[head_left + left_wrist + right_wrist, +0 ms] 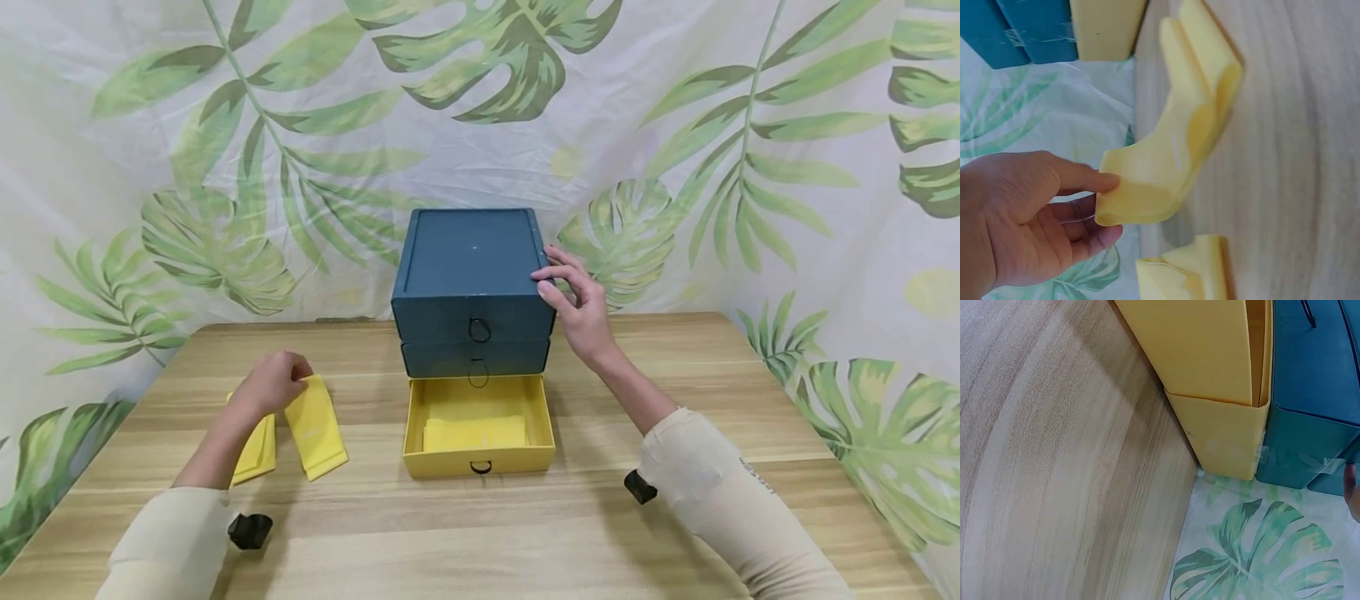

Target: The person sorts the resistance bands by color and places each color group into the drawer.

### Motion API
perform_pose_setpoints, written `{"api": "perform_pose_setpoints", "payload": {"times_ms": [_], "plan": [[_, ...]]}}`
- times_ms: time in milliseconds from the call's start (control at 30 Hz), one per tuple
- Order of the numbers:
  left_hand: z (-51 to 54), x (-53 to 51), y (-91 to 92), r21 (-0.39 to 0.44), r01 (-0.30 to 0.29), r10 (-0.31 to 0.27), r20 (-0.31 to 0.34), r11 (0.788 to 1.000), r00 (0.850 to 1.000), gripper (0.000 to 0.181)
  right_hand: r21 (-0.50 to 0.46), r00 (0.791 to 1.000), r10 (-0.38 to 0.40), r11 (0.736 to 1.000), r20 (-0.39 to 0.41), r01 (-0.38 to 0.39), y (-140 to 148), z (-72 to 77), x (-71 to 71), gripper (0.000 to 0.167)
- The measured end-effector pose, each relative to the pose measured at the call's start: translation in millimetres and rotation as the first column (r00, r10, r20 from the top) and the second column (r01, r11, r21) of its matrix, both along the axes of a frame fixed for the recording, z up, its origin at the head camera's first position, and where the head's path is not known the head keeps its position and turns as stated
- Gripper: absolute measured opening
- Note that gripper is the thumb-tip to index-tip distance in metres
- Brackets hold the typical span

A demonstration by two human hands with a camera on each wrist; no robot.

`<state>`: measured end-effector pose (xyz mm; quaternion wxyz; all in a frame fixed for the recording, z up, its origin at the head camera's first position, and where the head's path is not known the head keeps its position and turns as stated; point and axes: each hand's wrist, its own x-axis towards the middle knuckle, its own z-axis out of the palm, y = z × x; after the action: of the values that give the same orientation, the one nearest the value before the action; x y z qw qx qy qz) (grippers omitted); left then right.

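My left hand [273, 385] pinches one end of a long folded yellow cloth [315, 425] between thumb and fingers, lifting that end while the far end hangs toward the table. A second folded yellow cloth [257, 450] lies just beside it, partly hidden by the left wrist in the head view. My right hand [581, 310] rests its fingers on the upper right edge of the blue drawer unit [474, 250]. Below, the yellow bottom drawer [480, 463] is pulled out and holds another folded yellow cloth [476, 432].
Black loop pulls hang on the drawer fronts, and the two blue drawers [442, 320] are closed. The stack stands near the back of the wooden table [420, 533]. A leaf-patterned curtain [675, 167] hangs behind it.
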<state>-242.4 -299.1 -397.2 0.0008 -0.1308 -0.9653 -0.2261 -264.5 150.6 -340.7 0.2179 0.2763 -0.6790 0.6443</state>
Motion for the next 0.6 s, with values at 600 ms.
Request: {"api": "perform_pose_setpoints", "payload": {"times_ms": [600], "plan": [[36.3,16.2,28.3,0.162,0.072,-0.073,0.004,0.984,0.997,0.023,0.010,1.000,-0.009,1.000,-0.010,0.009,0.0,-0.5,-0.7,0.024]]}}
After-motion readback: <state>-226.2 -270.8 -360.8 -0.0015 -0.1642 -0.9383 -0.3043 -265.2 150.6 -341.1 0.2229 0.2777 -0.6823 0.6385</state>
